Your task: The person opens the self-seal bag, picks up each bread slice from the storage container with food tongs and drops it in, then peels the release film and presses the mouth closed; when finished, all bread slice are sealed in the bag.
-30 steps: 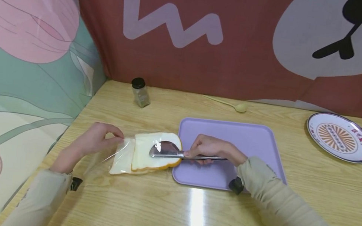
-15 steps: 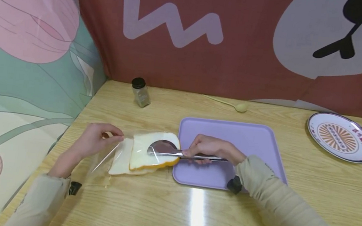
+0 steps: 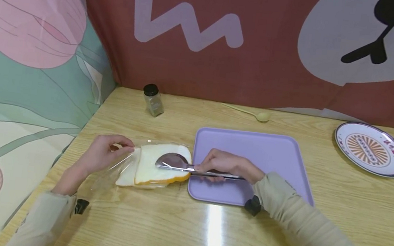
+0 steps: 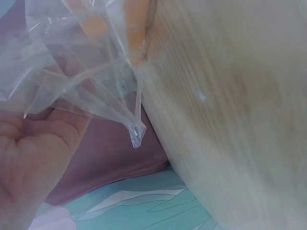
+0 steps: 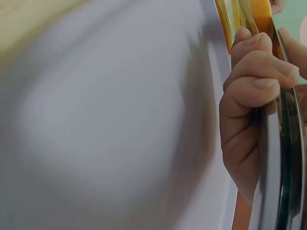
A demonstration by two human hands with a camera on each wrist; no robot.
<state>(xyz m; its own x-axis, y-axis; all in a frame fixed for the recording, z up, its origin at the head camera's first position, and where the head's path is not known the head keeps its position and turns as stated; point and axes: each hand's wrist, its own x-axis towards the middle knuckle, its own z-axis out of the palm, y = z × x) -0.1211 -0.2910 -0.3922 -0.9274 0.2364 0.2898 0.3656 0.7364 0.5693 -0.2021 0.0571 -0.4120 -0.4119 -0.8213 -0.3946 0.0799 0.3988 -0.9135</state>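
Observation:
My left hand [image 3: 104,153] pinches the mouth of a clear plastic bag [image 3: 107,175]; in the left wrist view the crinkled bag [image 4: 72,76] hangs over the palm. Metal tongs [image 3: 209,173] lie in the grip of my right hand [image 3: 223,164], with fingers curled round the arms in the right wrist view [image 5: 254,96]. The tongs' broad head covers part of a white bread slice [image 3: 148,166] with an orange-brown crust, partly under the film. Another bread slice [image 3: 126,176] shows beneath it to the left. The slice's underside is hidden.
A purple tray [image 3: 253,143] lies under the right hand, its left edge beside the bread. Behind stand a black-capped glass jar [image 3: 153,102] and a pale yellow spoon [image 3: 261,116]. A patterned plate [image 3: 373,149] sits at the far right.
The tongs and the upper bread slice have shifted slightly left, further over the lower slice. The right hand moved left with them. My left hand stays nearly in place on the bag.

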